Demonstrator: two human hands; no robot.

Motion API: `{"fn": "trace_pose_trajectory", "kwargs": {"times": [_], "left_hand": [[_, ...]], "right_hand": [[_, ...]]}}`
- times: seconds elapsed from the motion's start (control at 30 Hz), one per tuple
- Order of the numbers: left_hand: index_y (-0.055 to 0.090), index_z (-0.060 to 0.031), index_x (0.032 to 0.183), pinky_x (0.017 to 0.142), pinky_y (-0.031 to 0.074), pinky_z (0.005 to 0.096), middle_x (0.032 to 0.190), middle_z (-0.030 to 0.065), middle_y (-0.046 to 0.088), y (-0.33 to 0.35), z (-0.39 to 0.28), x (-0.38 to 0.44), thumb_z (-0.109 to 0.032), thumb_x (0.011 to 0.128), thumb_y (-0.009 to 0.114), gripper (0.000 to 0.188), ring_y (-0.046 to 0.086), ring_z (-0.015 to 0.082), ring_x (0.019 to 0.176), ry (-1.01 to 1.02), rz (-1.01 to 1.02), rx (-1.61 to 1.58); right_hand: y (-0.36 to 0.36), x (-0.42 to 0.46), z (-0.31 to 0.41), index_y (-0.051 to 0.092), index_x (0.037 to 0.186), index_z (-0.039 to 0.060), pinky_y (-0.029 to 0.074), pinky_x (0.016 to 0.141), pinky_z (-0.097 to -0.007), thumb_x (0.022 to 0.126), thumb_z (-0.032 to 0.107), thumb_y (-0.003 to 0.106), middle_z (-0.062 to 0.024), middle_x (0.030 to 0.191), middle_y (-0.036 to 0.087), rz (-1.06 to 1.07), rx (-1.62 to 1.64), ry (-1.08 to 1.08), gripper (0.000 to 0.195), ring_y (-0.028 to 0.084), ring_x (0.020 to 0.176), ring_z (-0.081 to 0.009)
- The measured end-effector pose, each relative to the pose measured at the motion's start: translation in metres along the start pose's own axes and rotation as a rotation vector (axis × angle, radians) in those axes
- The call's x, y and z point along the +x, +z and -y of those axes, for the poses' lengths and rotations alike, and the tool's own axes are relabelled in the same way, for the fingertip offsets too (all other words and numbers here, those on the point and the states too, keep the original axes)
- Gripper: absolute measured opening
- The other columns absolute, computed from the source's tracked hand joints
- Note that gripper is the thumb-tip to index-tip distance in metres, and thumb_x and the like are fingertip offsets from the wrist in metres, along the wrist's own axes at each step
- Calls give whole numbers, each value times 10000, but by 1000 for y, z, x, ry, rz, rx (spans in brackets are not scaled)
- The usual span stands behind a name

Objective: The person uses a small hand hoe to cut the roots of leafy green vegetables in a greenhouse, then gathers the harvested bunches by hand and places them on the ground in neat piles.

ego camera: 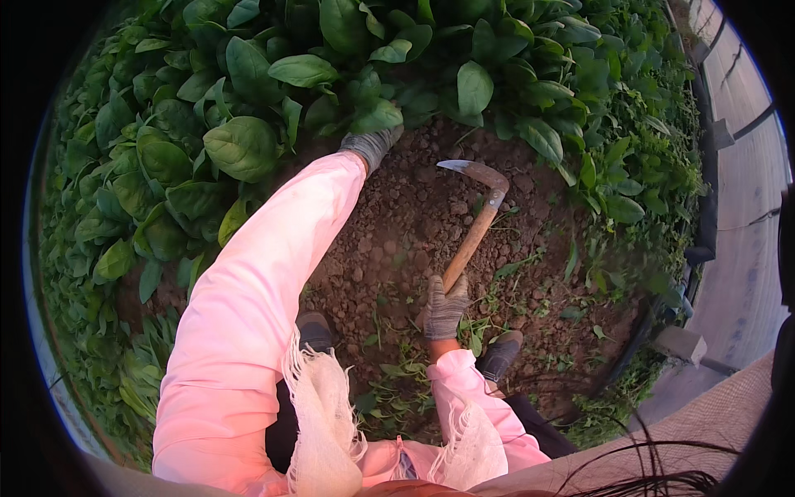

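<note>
My right hand (446,305), in a grey knit glove, grips the wooden handle of a sickle (473,241). Its curved blade, brown with a bright tip, points left above the bare soil (404,217). Farther forward, my left hand (374,144) reaches in a matching glove to the base of the leafy green plants, which look like spinach (305,71). A leaf (380,116) covers its fingers, so whether they hold a stem is hidden.
Dense leafy plants (161,155) fill the front and left. Loose cut leaves (397,379) lie between my shoes (500,355). On the right, a concrete block (681,343) and dark edging (707,186) border translucent plastic sheeting (745,205). My fringed scarf (323,416) hangs down in front.
</note>
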State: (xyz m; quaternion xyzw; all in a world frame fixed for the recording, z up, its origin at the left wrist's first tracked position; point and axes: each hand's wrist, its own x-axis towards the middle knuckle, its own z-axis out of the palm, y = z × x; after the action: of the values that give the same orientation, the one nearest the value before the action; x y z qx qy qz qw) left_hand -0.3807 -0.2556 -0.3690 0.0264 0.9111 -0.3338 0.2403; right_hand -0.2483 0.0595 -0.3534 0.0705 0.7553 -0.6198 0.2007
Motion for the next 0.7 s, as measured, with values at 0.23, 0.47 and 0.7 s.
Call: {"fn": "trace_pose_trajectory", "kwargs": {"times": [0.23,0.47,0.7], "left_hand": [[263,-120,1560,1224,4,529,1620,88,265,35,63,16,-290,997,387,601,190,273,1513,-39,131,270],[276,-123,1557,1221,4,542,1617,91,272,7,57,37,-291,995,395,599,189,274,1513,71,29,301],[290,-126,1553,1219,5,551,1618,92,271,42,79,65,-277,994,388,587,182,282,1515,14,183,373]], "right_hand": [[52,18,31,447,1280,-7,452,532,-270,971,155,593,-31,814,564,208,-25,-53,379,513,598,-105],[92,74,59,470,1251,0,465,527,-306,989,158,568,-75,802,570,143,-165,-81,321,541,605,-151],[144,118,63,475,1222,-19,509,624,-394,975,195,592,-174,825,594,236,-164,-22,347,594,657,-273]]}}
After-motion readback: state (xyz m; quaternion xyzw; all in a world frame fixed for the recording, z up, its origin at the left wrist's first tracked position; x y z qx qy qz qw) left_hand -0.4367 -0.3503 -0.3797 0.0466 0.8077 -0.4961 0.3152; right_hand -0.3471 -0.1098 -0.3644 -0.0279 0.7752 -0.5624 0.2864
